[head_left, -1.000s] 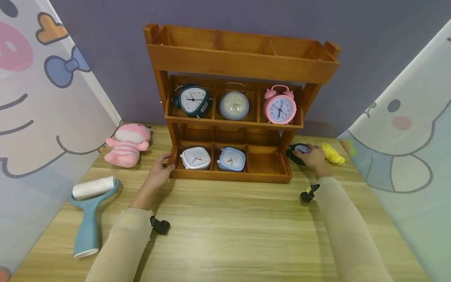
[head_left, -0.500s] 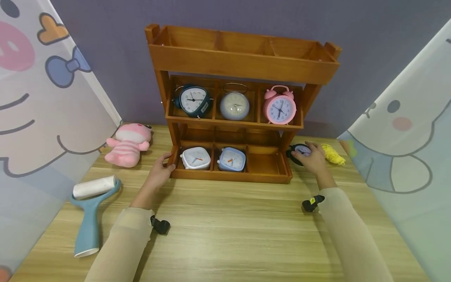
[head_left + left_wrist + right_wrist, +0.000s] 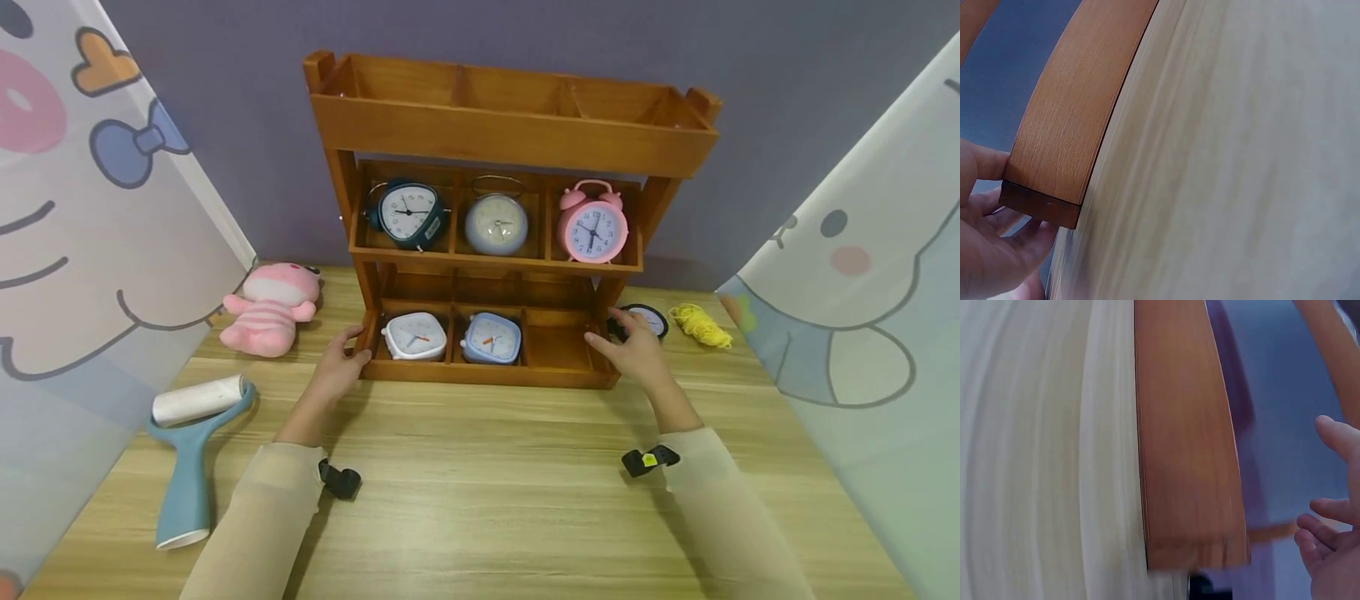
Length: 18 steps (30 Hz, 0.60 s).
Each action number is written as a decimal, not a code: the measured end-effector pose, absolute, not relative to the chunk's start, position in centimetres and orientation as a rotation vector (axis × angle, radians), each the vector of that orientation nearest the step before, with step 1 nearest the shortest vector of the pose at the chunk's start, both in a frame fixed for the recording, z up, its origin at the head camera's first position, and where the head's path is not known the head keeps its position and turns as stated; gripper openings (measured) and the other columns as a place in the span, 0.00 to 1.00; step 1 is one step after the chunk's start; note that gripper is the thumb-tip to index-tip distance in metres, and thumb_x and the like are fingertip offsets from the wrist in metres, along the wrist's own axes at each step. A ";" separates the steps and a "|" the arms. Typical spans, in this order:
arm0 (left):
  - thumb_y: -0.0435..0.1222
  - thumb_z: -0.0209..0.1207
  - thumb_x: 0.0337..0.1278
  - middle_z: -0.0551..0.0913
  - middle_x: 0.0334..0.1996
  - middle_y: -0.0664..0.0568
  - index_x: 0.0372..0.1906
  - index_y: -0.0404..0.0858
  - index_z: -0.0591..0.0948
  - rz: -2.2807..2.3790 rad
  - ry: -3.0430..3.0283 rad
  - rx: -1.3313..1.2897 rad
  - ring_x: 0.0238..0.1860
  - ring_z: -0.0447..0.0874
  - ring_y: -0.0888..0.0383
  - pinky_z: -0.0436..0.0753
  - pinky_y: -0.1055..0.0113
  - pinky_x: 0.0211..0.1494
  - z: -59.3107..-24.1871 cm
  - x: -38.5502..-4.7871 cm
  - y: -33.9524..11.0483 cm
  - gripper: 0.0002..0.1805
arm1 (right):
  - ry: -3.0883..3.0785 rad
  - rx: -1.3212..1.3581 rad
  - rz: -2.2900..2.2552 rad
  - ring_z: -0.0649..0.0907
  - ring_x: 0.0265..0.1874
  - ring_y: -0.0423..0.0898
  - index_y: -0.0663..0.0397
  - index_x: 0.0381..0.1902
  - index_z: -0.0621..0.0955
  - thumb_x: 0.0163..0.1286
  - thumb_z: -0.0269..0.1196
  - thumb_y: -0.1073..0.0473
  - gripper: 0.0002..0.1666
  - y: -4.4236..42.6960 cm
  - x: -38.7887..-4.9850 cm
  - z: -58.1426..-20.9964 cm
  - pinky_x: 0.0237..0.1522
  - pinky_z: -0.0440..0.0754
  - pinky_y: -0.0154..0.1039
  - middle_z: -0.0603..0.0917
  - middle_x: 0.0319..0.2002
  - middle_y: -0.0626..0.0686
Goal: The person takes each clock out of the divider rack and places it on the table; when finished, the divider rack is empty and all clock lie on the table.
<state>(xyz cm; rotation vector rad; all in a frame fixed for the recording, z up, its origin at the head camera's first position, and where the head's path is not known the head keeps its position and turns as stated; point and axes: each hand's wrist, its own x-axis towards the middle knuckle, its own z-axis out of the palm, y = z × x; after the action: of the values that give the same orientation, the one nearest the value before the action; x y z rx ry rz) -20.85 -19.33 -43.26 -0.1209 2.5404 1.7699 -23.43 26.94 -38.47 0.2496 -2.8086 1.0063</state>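
A brown wooden tiered shelf (image 3: 510,137) stands at the back of the table. My left hand (image 3: 337,367) grips the left end of its bottom tier, the thumb inside the edge and the fingers against the outer end. At the right end my right hand (image 3: 637,354) hovers with fingers spread, apart from the wood in the right wrist view. Just behind it lies a black round clock (image 3: 654,321), partly hidden by the hand. The bottom tier holds a white clock (image 3: 415,337) and a blue clock (image 3: 492,338); its right compartment holds nothing.
The middle tier carries a dark green clock (image 3: 408,214), a silvery round clock (image 3: 497,223) and a pink twin-bell clock (image 3: 594,229). A pink plush toy (image 3: 272,310) and a blue-handled roller (image 3: 187,467) lie left. Yellow yarn (image 3: 701,325) lies right.
My right hand has let go of the black clock and moved left to the shelf's right end. The left hand stays on the shelf's left end.
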 end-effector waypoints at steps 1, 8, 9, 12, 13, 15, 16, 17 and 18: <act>0.30 0.47 0.72 0.56 0.70 0.31 0.75 0.32 0.54 1.767 2.545 -0.119 0.64 0.61 0.36 0.68 0.47 0.60 -43.3 -20.8 -19.3 0.30 | -2.818 0.276 1.007 0.66 0.61 0.70 0.68 0.69 0.66 0.66 0.66 0.46 0.44 26.3 -23.4 -38.5 0.58 0.65 0.64 0.64 0.65 0.72; 0.30 0.47 0.72 0.56 0.70 0.31 0.75 0.32 0.54 1.773 2.539 -0.124 0.64 0.61 0.36 0.68 0.47 0.60 -43.1 -20.7 -19.4 0.30 | -2.867 0.418 1.010 0.66 0.62 0.66 0.65 0.69 0.67 0.63 0.69 0.46 0.45 22.4 -23.6 -38.5 0.60 0.64 0.63 0.65 0.65 0.67; 0.29 0.47 0.72 0.56 0.70 0.31 0.75 0.32 0.54 1.774 2.537 -0.125 0.64 0.61 0.36 0.68 0.47 0.60 -43.1 -20.7 -19.4 0.30 | -2.876 0.432 1.009 0.66 0.63 0.65 0.65 0.70 0.67 0.63 0.69 0.46 0.45 21.9 -23.7 -38.6 0.61 0.63 0.63 0.65 0.65 0.67; 0.29 0.47 0.72 0.57 0.70 0.31 0.75 0.31 0.54 1.786 2.522 -0.122 0.64 0.62 0.37 0.68 0.48 0.60 -43.0 -20.6 -19.3 0.30 | -2.896 0.470 1.009 0.65 0.64 0.65 0.62 0.70 0.67 0.63 0.69 0.45 0.46 20.5 -23.9 -38.7 0.61 0.64 0.62 0.64 0.66 0.66; 0.29 0.47 0.72 0.57 0.69 0.30 0.75 0.31 0.54 1.792 2.518 -0.120 0.64 0.62 0.37 0.68 0.48 0.60 -42.9 -20.6 -19.3 0.30 | -2.899 0.482 1.013 0.65 0.64 0.65 0.62 0.70 0.67 0.62 0.69 0.45 0.46 20.0 -23.9 -38.8 0.61 0.64 0.62 0.64 0.67 0.66; 0.29 0.47 0.72 0.57 0.69 0.30 0.75 0.31 0.54 1.795 2.512 -0.116 0.64 0.62 0.37 0.68 0.48 0.59 -42.8 -20.6 -19.3 0.30 | -2.911 0.499 1.017 0.65 0.65 0.65 0.60 0.71 0.67 0.62 0.69 0.44 0.46 19.2 -24.1 -38.9 0.61 0.64 0.62 0.64 0.67 0.66; 0.29 0.47 0.72 0.57 0.69 0.30 0.75 0.31 0.54 1.796 2.510 -0.113 0.64 0.62 0.37 0.68 0.48 0.59 -42.8 -20.6 -19.3 0.30 | -2.918 0.506 1.015 0.65 0.65 0.65 0.59 0.71 0.66 0.62 0.69 0.44 0.46 18.8 -24.1 -38.9 0.61 0.64 0.62 0.63 0.68 0.65; 0.29 0.47 0.72 0.57 0.69 0.30 0.75 0.31 0.54 1.792 2.510 -0.109 0.64 0.62 0.36 0.69 0.48 0.59 -42.8 -20.5 -19.2 0.30 | -2.928 0.511 1.009 0.65 0.65 0.64 0.58 0.71 0.66 0.62 0.69 0.44 0.46 18.4 -24.2 -38.9 0.61 0.64 0.61 0.63 0.68 0.65; 0.29 0.47 0.72 0.57 0.69 0.30 0.75 0.31 0.53 1.793 2.506 -0.107 0.64 0.62 0.36 0.69 0.48 0.59 -42.8 -20.5 -19.3 0.30 | -2.939 0.518 0.999 0.64 0.66 0.64 0.58 0.72 0.66 0.62 0.69 0.44 0.47 17.9 -24.3 -39.0 0.62 0.64 0.61 0.63 0.68 0.65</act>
<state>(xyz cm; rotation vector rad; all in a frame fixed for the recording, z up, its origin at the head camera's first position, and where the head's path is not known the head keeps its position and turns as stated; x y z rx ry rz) -20.55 -19.26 -42.76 -0.1070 2.5059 1.7927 -24.29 17.94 -38.99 0.5179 -2.9395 0.9986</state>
